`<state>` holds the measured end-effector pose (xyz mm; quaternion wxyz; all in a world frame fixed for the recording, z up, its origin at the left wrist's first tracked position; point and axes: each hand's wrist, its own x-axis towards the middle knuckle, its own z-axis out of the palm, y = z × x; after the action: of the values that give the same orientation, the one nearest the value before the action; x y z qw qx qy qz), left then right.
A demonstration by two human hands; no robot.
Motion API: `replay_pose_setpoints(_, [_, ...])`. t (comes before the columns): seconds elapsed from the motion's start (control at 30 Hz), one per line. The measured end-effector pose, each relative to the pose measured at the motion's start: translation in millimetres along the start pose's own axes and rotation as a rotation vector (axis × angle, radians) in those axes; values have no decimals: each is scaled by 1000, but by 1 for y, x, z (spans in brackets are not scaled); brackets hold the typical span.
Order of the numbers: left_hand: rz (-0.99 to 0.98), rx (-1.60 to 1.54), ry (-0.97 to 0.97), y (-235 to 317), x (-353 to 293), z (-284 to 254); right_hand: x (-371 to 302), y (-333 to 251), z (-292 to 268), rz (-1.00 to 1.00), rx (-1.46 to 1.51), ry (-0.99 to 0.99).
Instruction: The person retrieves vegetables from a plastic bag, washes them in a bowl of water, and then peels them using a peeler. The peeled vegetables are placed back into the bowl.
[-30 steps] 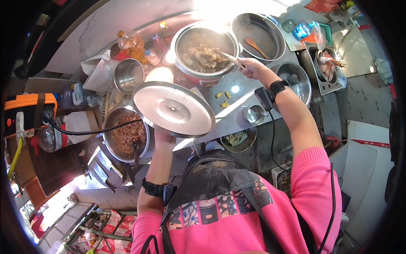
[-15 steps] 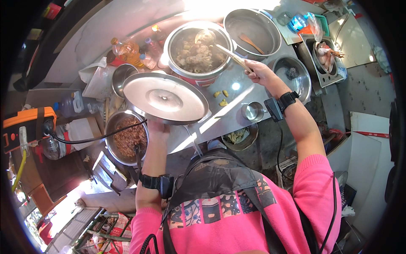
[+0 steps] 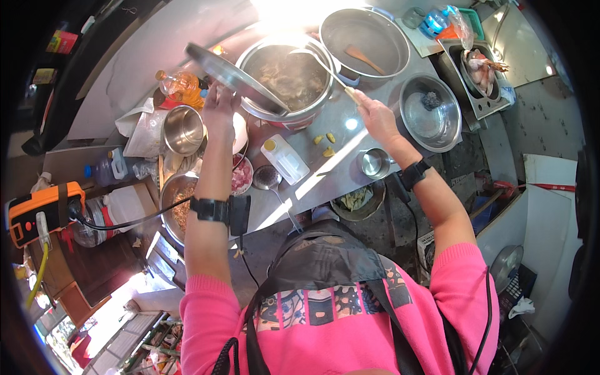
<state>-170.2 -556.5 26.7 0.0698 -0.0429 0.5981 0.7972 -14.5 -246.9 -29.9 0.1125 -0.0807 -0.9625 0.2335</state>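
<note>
My left hand (image 3: 220,107) is closed on the large metal lid (image 3: 236,78), which is tilted steeply over the left side of the cooking pot (image 3: 295,117). Steam blurs the meat stew (image 3: 289,78) inside that pot. My right hand (image 3: 375,119) grips the pale handle of a ladle (image 3: 332,72). The ladle's bowl end is in the pot near its far side, partly hidden by the steam. Several small yellow-green pieces (image 3: 329,151) lie on the metal table below the pot.
Beside the pot stands a wide pot (image 3: 400,59) with a wooden spatula (image 3: 364,60) in it. A metal basin (image 3: 431,134) holds a scouring pad. Nearer are a metal cup (image 3: 375,164), a white jug (image 3: 286,161), a skimmer (image 3: 267,177) and a bowl of raw meat (image 3: 241,175).
My left hand has carried the lid up and away to the pot's left side, tipping it from near flat to steep. The jug, skimmer and meat bowl came into view. Steam over the stew is thicker.
</note>
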Motion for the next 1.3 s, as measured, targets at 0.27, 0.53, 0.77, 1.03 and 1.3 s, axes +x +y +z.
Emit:
replay_pose_setpoints(0.27, [353,1107,-99,-11,66,56,-7,-46,11,18,-131,-360])
replay_pose_setpoints(0.53, [301,1573,-410,-49,89,90,19,-65,26,13,-210,-466])
replay_pose_setpoints(0.77, [279,1712,-455,-76,103,98,7,-44,-8,18,-208,-520])
replay_pose_setpoints(1.03, [449,1657,-282,-100,93,94,1,-39,15,108,-105,-544])
replay_pose_setpoints(1.3, [328,1438,-128,-106,87,91,-16,-37,18,82,-4,-395])
